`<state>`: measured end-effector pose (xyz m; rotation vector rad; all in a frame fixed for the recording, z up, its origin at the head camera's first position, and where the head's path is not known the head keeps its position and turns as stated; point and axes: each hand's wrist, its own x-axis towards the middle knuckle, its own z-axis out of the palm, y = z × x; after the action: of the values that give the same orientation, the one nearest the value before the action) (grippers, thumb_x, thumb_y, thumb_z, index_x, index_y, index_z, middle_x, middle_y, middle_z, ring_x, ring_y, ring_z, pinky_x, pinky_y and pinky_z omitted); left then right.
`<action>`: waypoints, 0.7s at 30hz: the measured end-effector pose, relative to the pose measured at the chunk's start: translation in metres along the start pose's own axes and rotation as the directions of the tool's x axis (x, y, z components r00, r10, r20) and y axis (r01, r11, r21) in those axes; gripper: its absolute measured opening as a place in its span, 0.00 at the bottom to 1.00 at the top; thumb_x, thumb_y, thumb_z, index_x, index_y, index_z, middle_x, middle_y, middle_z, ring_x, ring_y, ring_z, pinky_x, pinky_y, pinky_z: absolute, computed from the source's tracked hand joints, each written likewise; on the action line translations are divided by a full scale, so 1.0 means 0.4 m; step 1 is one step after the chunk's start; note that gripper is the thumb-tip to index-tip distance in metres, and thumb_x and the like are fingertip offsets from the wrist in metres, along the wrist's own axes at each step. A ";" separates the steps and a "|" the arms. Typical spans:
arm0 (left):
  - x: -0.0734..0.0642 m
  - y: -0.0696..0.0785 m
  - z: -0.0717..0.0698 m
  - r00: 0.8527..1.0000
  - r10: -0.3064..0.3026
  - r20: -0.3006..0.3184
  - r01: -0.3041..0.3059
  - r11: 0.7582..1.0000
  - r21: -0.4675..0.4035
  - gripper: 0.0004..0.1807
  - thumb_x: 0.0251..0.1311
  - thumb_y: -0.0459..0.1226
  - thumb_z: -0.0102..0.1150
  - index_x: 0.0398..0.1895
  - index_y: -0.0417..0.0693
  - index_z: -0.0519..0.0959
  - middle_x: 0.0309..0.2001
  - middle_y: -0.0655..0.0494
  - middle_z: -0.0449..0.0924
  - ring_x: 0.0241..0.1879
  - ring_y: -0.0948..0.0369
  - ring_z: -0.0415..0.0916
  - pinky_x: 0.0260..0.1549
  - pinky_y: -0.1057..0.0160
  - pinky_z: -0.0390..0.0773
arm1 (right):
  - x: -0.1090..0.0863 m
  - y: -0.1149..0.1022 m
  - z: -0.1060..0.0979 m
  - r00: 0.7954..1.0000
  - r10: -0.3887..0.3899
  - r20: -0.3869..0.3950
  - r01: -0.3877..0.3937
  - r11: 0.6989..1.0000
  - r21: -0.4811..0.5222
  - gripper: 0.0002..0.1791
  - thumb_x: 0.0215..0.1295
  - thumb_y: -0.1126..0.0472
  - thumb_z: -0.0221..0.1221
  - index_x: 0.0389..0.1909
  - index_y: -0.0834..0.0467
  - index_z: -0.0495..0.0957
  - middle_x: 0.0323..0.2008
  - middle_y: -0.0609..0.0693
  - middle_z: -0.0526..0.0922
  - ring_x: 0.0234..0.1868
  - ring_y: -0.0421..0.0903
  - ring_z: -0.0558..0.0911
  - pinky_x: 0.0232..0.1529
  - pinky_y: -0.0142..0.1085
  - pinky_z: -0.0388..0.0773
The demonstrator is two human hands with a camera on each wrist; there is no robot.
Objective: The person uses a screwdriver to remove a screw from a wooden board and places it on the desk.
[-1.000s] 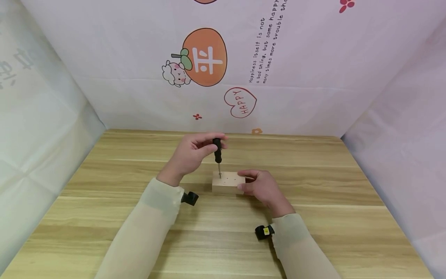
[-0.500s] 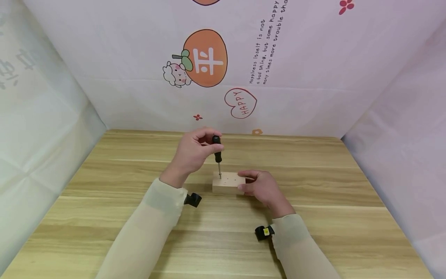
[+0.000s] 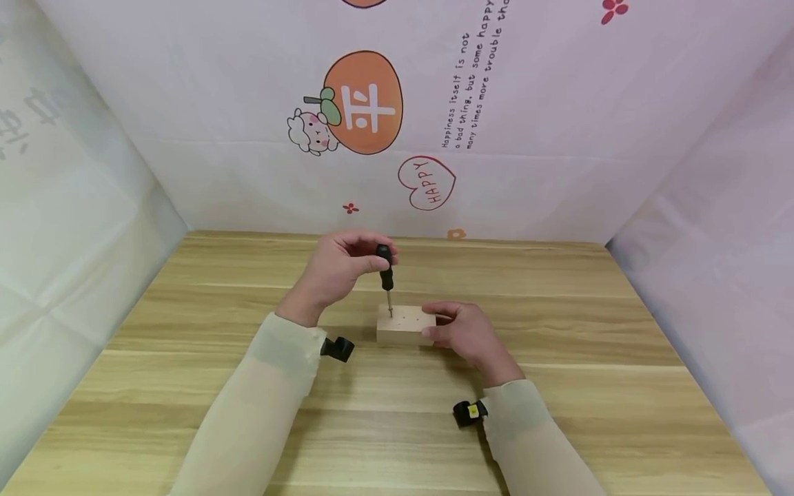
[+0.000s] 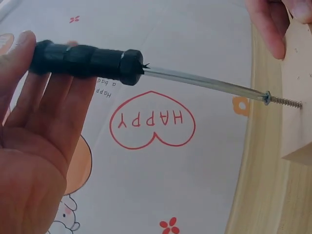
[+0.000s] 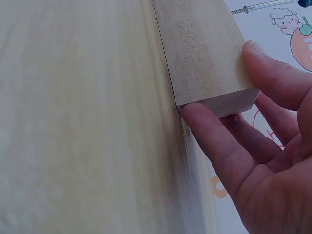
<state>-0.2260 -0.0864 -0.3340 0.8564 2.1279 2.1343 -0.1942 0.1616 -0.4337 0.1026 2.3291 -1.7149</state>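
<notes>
**Straight down, light turns**

Head view: wooden block [image 3: 404, 333] on the table [image 3: 571, 310], toward 6 o'clock from centre, gripped at its 3 o'clock end by the fingers of the right hand [image 3: 465, 329]. At the block's 10 o'clock corner, a screw [image 3: 391, 313], beneath a near-upright screwdriver [image 3: 387, 277] pinched at the handle by the left hand's [image 3: 338, 269] thumb and fingers. Aim plumb.

Left wrist view: at 3 o'clock, screw in line with the screwdriver, thread mostly outside the wood. Best to press along the axis while turning.

Right wrist view: at 1 o'clock, block end between fingers. Brace firmly against twist.
</notes>
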 end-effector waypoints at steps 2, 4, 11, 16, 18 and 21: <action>0.002 0.003 0.007 0.999 0.010 -0.050 -0.006 0.997 0.071 0.10 0.57 0.28 0.71 0.42 0.41 0.85 0.38 0.47 0.84 0.38 0.50 0.81 0.39 0.57 0.82 | 0.000 0.002 0.001 1.000 0.006 -0.001 -0.006 1.000 0.002 0.22 0.54 0.67 0.74 0.52 0.52 0.86 0.57 0.53 0.79 0.50 0.51 0.80 0.41 0.41 0.84; 0.002 0.003 0.013 0.996 0.036 -0.077 -0.025 0.990 0.140 0.12 0.55 0.30 0.73 0.43 0.43 0.85 0.36 0.50 0.82 0.35 0.51 0.78 0.34 0.60 0.81 | -0.001 0.003 0.002 1.000 0.006 -0.003 -0.006 1.000 0.002 0.23 0.54 0.67 0.74 0.52 0.52 0.86 0.57 0.53 0.79 0.50 0.51 0.80 0.41 0.41 0.84; -0.001 -0.011 0.008 0.987 0.156 0.049 -0.162 0.971 0.174 0.15 0.65 0.31 0.64 0.55 0.43 0.84 0.46 0.51 0.82 0.42 0.53 0.78 0.42 0.60 0.80 | 0.000 0.005 0.003 1.000 -0.002 0.002 0.002 1.000 -0.001 0.22 0.53 0.66 0.74 0.51 0.52 0.86 0.57 0.53 0.79 0.51 0.51 0.80 0.41 0.41 0.84; 0.000 -0.008 0.000 0.984 0.130 0.125 -0.140 0.987 0.074 0.15 0.69 0.27 0.57 0.56 0.40 0.82 0.50 0.49 0.84 0.50 0.52 0.81 0.55 0.55 0.77 | -0.002 0.001 0.002 1.000 -0.008 -0.003 0.008 1.000 -0.009 0.22 0.54 0.66 0.74 0.52 0.52 0.86 0.57 0.53 0.79 0.52 0.51 0.79 0.40 0.41 0.84; 0.000 -0.004 0.004 0.994 0.089 0.069 -0.094 0.993 0.074 0.13 0.66 0.27 0.60 0.52 0.40 0.84 0.46 0.48 0.85 0.46 0.52 0.83 0.51 0.56 0.80 | -0.002 0.001 0.001 1.000 -0.010 -0.002 0.010 1.000 -0.008 0.23 0.54 0.66 0.74 0.52 0.52 0.86 0.57 0.53 0.79 0.51 0.51 0.80 0.41 0.41 0.84; -0.002 0.002 0.012 0.997 0.058 -0.047 -0.051 0.991 0.126 0.11 0.59 0.29 0.69 0.46 0.42 0.87 0.41 0.49 0.85 0.40 0.54 0.82 0.41 0.59 0.82 | -0.003 0.003 0.000 1.000 -0.012 0.002 0.012 1.000 -0.004 0.23 0.53 0.66 0.74 0.52 0.52 0.86 0.57 0.53 0.79 0.51 0.51 0.80 0.41 0.41 0.84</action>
<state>-0.2233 -0.0823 -0.3339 0.8888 2.3105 2.0886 -0.1929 0.1619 -0.4345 0.0863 2.3368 -1.7147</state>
